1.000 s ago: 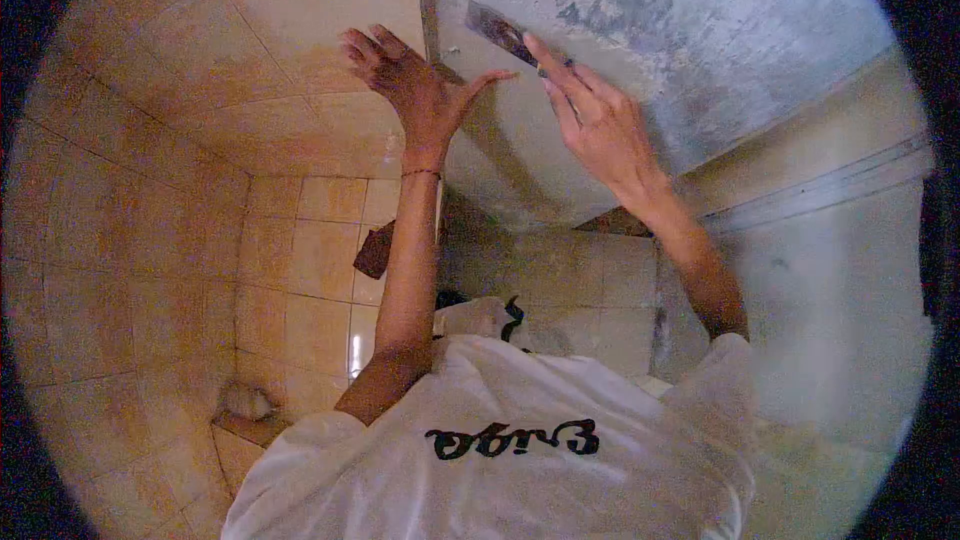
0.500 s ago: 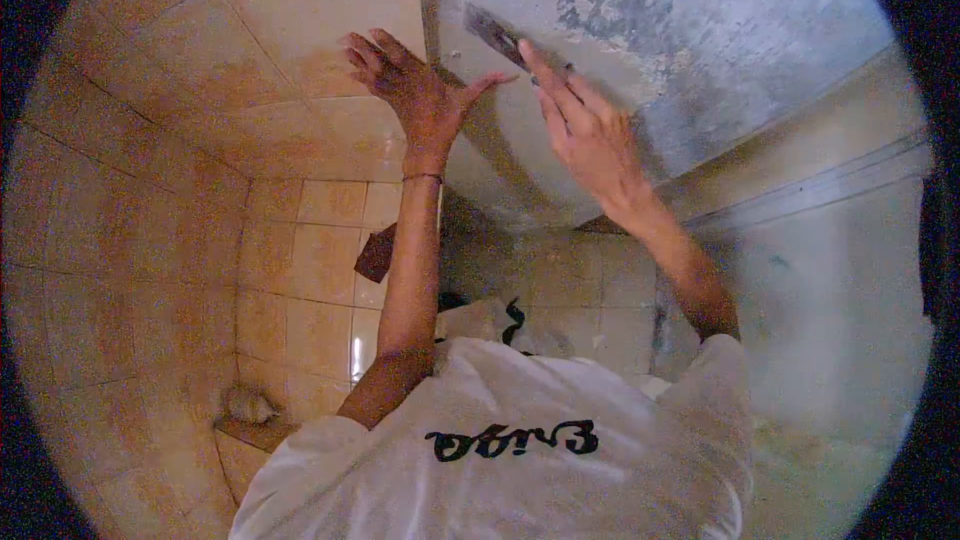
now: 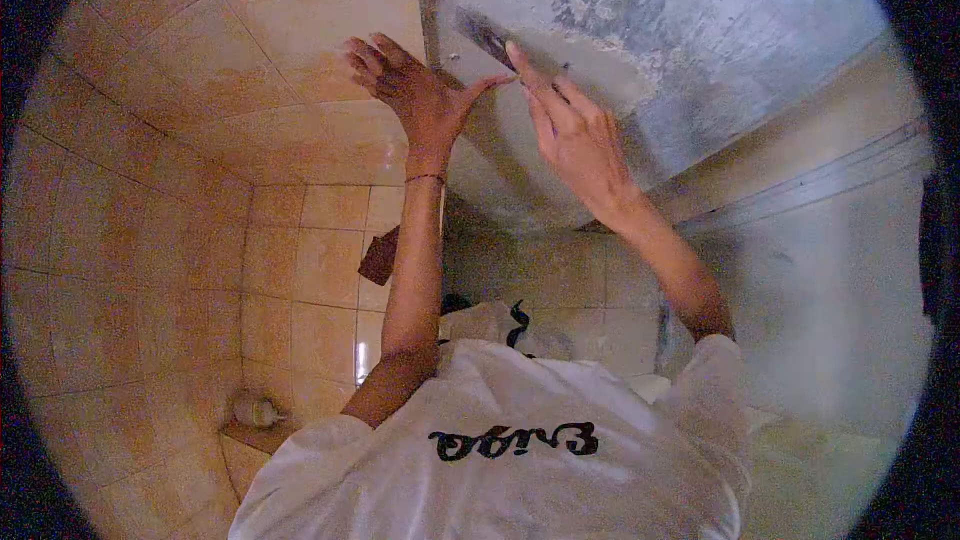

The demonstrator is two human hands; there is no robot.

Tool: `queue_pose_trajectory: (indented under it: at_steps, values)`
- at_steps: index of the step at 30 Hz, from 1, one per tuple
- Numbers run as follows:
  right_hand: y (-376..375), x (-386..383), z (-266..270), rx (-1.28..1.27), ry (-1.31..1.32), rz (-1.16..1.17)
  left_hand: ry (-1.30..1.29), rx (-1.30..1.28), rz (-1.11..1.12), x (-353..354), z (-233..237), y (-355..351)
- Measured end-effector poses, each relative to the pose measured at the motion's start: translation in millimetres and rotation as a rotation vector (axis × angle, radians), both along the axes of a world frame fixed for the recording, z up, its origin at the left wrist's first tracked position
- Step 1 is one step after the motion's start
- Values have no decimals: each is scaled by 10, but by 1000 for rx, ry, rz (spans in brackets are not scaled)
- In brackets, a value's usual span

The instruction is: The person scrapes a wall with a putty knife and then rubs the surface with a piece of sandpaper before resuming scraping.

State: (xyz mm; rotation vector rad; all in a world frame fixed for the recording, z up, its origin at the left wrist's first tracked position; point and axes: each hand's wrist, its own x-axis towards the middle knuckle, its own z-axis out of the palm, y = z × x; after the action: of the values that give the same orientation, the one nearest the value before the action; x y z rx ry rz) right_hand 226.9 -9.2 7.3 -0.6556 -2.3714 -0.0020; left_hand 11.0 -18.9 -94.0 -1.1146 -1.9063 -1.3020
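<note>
Head view: the right hand, fingers gripping a flat dark tool, has shifted slightly toward the left hand, its fingers open and spread; the tool thus lies nearer the grey surface's tile-side edge.

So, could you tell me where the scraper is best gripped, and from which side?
I'd take the scraper by its lower-right end, coming from the lower right, as the right hand does. It looks long and slim, slanting up-left along the grey wall; the fingers hide most of the grip.
</note>
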Motion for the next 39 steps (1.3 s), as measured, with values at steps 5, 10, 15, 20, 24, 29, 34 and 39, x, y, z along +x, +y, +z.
queue_pose_trajectory:
  at_steps: [5,10,15,20,24,29,34,39]
  values:
    - [-12,9,14,-23,27,-5,-965,-593,-155,210,1024,-324]
    - [-44,-3,47,-92,66,23,154,130,7,23,222,-58]
    - [-22,-11,42,-260,136,106,-718,-627,-11,234,624,-108]
    - [-50,-16,33,-283,134,92,-289,-663,163,5,-192,213]
    - [-47,-53,7,-245,137,72,6,-32,26,16,8,-25]
    - [-79,-58,-11,-169,125,23,99,33,60,-7,36,-19]
    - [-100,-97,-26,-92,89,-35,72,10,53,12,47,-19]
    - [29,-85,-123,20,139,15,21,-4,33,30,43,-18]
